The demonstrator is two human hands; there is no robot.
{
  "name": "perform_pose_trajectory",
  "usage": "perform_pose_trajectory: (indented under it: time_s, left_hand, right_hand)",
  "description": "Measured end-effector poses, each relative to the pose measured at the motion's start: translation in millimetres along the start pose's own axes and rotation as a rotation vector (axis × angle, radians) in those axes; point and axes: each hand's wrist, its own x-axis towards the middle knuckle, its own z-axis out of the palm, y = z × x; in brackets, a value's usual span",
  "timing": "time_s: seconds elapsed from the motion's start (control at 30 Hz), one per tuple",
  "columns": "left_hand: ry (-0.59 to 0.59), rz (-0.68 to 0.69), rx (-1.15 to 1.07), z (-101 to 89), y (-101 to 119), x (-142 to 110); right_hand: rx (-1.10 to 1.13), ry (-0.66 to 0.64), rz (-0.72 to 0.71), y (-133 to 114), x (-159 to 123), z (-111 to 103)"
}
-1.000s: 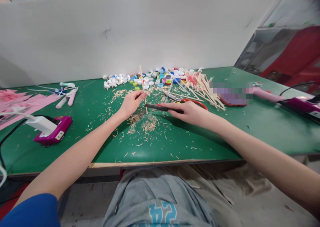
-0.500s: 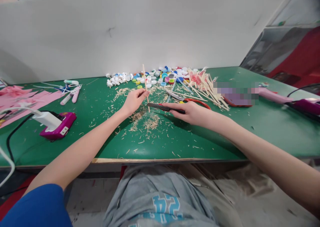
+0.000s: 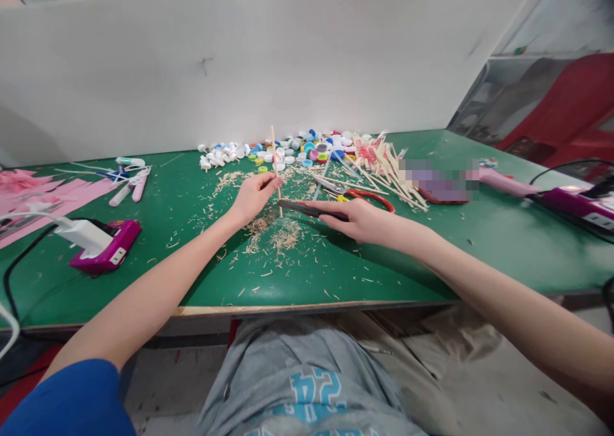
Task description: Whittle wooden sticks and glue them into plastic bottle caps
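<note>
My left hand [image 3: 253, 196] pinches a thin wooden stick [image 3: 274, 158] and holds it nearly upright over the green table [image 3: 201, 276]. My right hand [image 3: 361, 220] grips a dark utility knife [image 3: 307, 209], whose tip points left and meets the stick's lower end. Wood shavings [image 3: 283, 238] lie in a heap under both hands.
A spread of coloured bottle caps [image 3: 297, 148] and a pile of wooden sticks [image 3: 384, 167] lie at the back. Red-handled scissors [image 3: 364, 196] rest behind my right hand. A magenta glue gun [image 3: 103, 247] with a white plug sits left, another [image 3: 575, 202] right. Pink paper [image 3: 38, 196] is far left.
Both hands stay in place, with the knife tip at the stick's lower end. Only the view has shifted slightly.
</note>
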Motion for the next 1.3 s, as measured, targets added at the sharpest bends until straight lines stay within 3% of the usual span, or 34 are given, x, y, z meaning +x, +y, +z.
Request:
perform_pose_trajectory:
  time_s: [0.2, 0.3, 0.4, 0.57, 0.73, 0.83, 1.13, 1.3]
  left_hand:
    - [0.033, 0.003, 0.069, -4.2, -1, -3]
    - [0.047, -0.059, 0.091, -4.2, 0, -5]
    - [0.056, -0.104, 0.116, -3.2, 5, -6]
    - [0.045, -0.104, 0.138, 1.8, 16, -4]
    - [0.025, -0.110, 0.170, 8.1, 15, -1]
    - [0.024, -0.139, 0.168, 8.4, 15, 0]
    - [-0.025, -0.234, 0.062, 8.0, 14, 4]
    - [-0.061, -0.282, 0.014, 5.9, 11, 7]
  right_hand:
    - [0.072, 0.004, 0.003, 3, 3, -2]
    - [0.065, -0.021, 0.028, 1, 2, -7]
    - [0.111, -0.004, -0.054, -1, 1, -8]
    - [-0.017, 0.046, -0.015, 11, -2, 2]
    - [-0.153, 0.115, -0.141, 24, -6, 12]
    - [-0.160, 0.084, -0.188, 26, -5, 13]
    - [-0.113, -0.051, -0.090, 28, 3, 4]
    - [-0.077, -0.106, -0.117, 27, -1, 3]
